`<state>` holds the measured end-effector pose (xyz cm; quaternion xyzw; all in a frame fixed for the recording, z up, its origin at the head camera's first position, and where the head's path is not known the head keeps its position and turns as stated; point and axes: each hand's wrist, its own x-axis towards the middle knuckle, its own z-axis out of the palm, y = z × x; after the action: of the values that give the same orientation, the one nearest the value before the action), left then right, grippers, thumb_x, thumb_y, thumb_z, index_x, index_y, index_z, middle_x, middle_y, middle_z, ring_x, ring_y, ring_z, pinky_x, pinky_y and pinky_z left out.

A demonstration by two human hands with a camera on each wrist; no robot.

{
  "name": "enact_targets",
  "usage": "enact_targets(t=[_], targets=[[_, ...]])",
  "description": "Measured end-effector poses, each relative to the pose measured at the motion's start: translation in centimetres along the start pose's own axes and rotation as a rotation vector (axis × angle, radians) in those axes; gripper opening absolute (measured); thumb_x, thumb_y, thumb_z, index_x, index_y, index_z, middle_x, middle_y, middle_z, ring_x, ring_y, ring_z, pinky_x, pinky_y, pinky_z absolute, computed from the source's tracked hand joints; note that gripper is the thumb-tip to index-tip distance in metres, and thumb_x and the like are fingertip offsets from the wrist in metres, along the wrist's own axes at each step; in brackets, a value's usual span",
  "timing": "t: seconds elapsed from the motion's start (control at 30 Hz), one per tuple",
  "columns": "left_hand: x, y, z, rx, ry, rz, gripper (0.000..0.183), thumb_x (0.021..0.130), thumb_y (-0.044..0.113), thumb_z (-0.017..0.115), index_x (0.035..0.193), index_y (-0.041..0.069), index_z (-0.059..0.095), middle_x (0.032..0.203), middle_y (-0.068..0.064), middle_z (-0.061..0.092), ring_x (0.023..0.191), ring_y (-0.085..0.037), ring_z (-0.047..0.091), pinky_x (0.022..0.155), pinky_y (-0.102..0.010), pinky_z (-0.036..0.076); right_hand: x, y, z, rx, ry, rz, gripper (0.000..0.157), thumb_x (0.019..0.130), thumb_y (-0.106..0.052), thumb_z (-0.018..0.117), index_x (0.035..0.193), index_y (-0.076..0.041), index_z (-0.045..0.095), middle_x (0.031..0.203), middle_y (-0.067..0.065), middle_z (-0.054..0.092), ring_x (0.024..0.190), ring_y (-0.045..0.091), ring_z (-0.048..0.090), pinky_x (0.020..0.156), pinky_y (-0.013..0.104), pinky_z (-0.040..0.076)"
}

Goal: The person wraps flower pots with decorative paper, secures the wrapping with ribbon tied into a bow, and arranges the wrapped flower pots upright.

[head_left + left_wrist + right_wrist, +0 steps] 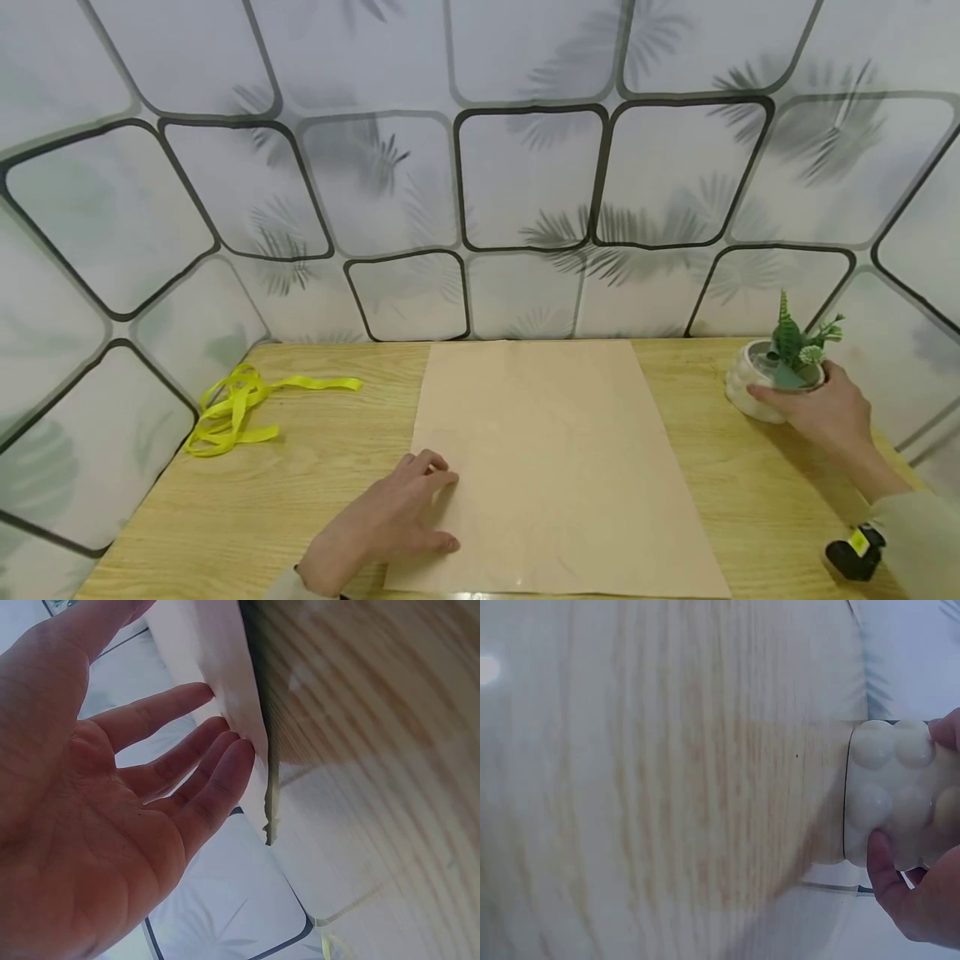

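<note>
A large sheet of light brown paper (555, 467) lies flat on the wooden table. My left hand (393, 512) rests its fingertips on the sheet's left edge, the fingers slightly bent; the left wrist view shows those fingertips (241, 754) touching the paper (232, 682). Over at the right, my right hand (828, 412) grips a white knobbly pot (750, 383) holding a small green plant (791, 342). In the right wrist view the thumb presses the bubbled side of the pot (892, 776), whose base is at the tabletop; part of the hand is cut off there.
A loose heap of yellow ribbon (236, 408) lies at the back left of the table (330, 450). Near the right sleeve is a small black object with a yellow label (855, 552). A patterned wall covering (532, 179) rises behind the table and along its sides.
</note>
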<state>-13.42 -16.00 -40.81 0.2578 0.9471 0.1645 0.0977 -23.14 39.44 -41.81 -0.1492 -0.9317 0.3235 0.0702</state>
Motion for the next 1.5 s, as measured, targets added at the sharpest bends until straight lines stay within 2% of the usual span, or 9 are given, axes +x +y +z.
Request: enact_targets(t=[0.4,0.67,0.97,1.27,1.37,1.5], targets=[[0.0,0.2,0.0,0.008,0.002,-0.002,0.068,0.077,0.044,0.089,0.132,0.009,0.066,0.13,-0.003,0.056,0.111,-0.021,0.055,0.085,-0.035,0.057,-0.9,-0.4,0.2,-0.028,0.012,-0.023,0.112,0.088,-0.056,0.073,0.149,0.022,0.022,0.142,0.05,0.036,0.122,0.064,0.041,0.09,0.072,0.042],[0.0,0.2,0.0,0.014,0.007,-0.007,0.069,0.077,0.043,0.089,0.132,0.008,0.066,0.13,-0.003,0.055,0.112,-0.022,0.054,0.086,-0.036,0.057,-1.5,-0.6,0.3,-0.033,0.02,-0.033,0.111,0.087,-0.056,0.074,0.147,0.023,0.023,0.139,0.05,0.037,0.12,0.064,0.041,0.09,0.071,0.042],[0.0,0.2,0.0,0.021,-0.003,-0.01,0.069,0.078,0.044,0.088,0.133,0.009,0.065,0.131,-0.004,0.055,0.111,-0.021,0.054,0.086,-0.036,0.056,-2.0,-1.0,0.7,-0.022,0.013,-0.053,0.113,0.086,-0.055,0.076,0.148,0.022,0.021,0.14,0.051,0.036,0.123,0.065,0.04,0.095,0.073,0.04],[0.1,0.3,0.1,0.018,0.023,0.005,0.068,0.078,0.043,0.088,0.132,0.008,0.066,0.13,-0.004,0.056,0.111,-0.02,0.054,0.086,-0.036,0.057,-2.9,-2.6,1.4,0.032,0.071,-0.094,0.103,0.083,-0.049,0.082,0.146,0.016,0.033,0.138,0.044,0.045,0.121,0.06,0.047,0.091,0.068,0.042],[0.1,0.3,0.1,0.023,0.03,0.009,0.068,0.078,0.043,0.088,0.132,0.007,0.066,0.13,-0.004,0.056,0.112,-0.021,0.055,0.087,-0.036,0.057,-3.2,-3.4,1.6,0.026,0.062,-0.1,0.101,0.082,-0.048,0.083,0.143,0.016,0.035,0.136,0.042,0.047,0.119,0.059,0.049,0.089,0.067,0.043],[0.3,0.3,0.1,0.024,0.04,0.016,0.068,0.078,0.043,0.088,0.131,0.007,0.066,0.129,-0.005,0.056,0.112,-0.021,0.055,0.088,-0.036,0.057,-3.9,-4.5,1.8,0.02,0.028,-0.101,0.104,0.082,-0.049,0.083,0.144,0.017,0.032,0.137,0.042,0.045,0.119,0.059,0.048,0.089,0.067,0.044]])
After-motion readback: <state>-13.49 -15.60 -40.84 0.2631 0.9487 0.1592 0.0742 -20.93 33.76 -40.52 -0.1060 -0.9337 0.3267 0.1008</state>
